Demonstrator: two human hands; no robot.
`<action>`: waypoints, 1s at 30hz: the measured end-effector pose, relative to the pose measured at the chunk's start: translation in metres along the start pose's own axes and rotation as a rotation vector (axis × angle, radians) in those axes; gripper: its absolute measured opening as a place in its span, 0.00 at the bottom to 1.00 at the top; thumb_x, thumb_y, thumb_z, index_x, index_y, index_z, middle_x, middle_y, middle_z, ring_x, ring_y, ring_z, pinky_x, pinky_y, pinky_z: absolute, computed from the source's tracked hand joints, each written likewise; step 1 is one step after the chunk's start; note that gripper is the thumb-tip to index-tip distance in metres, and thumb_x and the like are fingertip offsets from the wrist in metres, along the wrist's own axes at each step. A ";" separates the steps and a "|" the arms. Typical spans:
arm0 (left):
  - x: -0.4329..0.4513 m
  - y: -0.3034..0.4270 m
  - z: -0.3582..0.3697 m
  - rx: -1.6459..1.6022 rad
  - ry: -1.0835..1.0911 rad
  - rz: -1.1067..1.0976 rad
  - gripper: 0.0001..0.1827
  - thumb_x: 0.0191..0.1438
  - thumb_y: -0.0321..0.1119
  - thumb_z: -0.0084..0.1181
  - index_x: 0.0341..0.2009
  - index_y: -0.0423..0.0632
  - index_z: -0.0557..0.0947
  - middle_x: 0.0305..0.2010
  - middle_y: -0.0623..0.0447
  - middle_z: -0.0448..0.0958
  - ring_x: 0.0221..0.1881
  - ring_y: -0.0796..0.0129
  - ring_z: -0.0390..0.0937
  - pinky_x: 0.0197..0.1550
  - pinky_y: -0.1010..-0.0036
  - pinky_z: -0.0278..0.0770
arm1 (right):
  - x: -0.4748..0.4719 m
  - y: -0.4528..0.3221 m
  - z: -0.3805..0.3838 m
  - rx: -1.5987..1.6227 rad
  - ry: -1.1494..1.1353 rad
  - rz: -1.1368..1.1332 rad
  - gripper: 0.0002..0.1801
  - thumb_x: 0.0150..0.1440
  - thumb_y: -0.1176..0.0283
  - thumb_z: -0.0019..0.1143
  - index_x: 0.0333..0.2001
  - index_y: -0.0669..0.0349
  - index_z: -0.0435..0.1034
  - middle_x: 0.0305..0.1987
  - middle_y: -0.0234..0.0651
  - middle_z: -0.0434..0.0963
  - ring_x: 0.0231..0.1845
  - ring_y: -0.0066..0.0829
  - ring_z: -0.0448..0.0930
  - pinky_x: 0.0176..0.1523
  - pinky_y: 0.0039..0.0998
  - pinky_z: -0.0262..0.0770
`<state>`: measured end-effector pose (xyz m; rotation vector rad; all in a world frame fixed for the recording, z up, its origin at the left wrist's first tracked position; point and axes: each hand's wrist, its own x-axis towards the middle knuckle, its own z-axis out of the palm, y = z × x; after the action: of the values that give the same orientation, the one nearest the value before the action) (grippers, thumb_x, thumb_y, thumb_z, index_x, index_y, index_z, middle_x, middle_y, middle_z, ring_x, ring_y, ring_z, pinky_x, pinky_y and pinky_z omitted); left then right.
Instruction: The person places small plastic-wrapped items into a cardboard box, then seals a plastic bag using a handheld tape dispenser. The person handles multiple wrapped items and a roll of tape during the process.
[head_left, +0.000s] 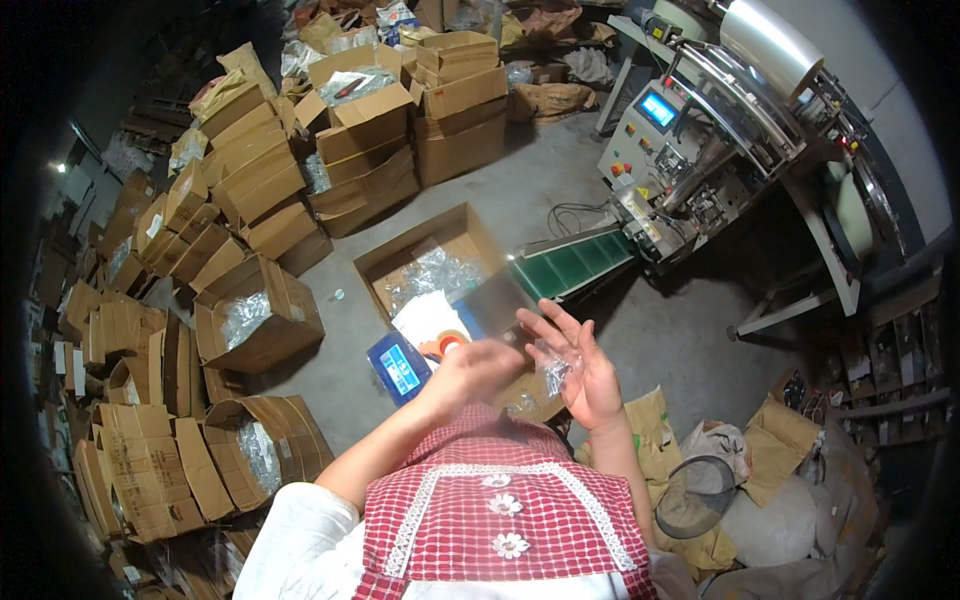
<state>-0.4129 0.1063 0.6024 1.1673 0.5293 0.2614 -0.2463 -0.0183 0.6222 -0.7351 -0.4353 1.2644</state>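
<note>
My right hand (581, 371) is raised palm up with fingers spread, and a small clear plastic bag (555, 373) of shiny metal parts lies against its palm and fingers. My left hand (484, 371) is blurred and close beside it; whether it holds anything cannot be told. Partly behind the left hand are an orange tape roll (448, 342) and a blue device with a lit display (400, 369). White paper (426, 319) lies by them. Beyond is an open cardboard box (375, 259) with many clear bags (436, 276) inside.
A green conveyor belt (581, 262) runs from a packaging machine (675, 180) to the open box. Cardboard boxes (259, 315) with clear bags stand at the left, and more are stacked (461, 124) at the back. Sacks (772, 517) and a round mesh sieve (695, 496) lie at lower right.
</note>
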 end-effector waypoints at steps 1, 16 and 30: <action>-0.001 -0.001 0.009 0.062 -0.010 -0.005 0.17 0.61 0.38 0.59 0.47 0.38 0.82 0.27 0.57 0.75 0.21 0.80 0.61 0.23 0.80 0.54 | 0.002 -0.001 0.002 0.004 -0.013 0.010 0.37 0.74 0.45 0.26 0.72 0.64 0.54 0.74 0.51 0.63 0.73 0.38 0.66 0.73 0.39 0.63; -0.017 0.007 0.005 -0.207 0.039 -0.110 0.08 0.59 0.33 0.57 0.38 0.43 0.82 0.26 0.61 0.72 0.23 0.81 0.62 0.26 0.82 0.56 | -0.004 0.023 -0.024 -0.266 0.048 0.208 0.24 0.69 0.57 0.54 0.57 0.68 0.68 0.41 0.39 0.81 0.34 0.30 0.85 0.37 0.39 0.89; -0.028 0.004 0.000 -0.072 0.048 -0.256 0.13 0.62 0.35 0.60 0.46 0.39 0.82 0.43 0.51 0.81 0.43 0.70 0.77 0.46 0.74 0.73 | -0.016 0.038 -0.006 -0.276 0.181 0.120 0.19 0.62 0.74 0.60 0.55 0.64 0.67 0.30 0.38 0.81 0.23 0.25 0.81 0.24 0.24 0.78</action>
<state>-0.4363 0.0951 0.6135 1.0136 0.6989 0.0876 -0.2732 -0.0302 0.5930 -1.1144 -0.4267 1.2492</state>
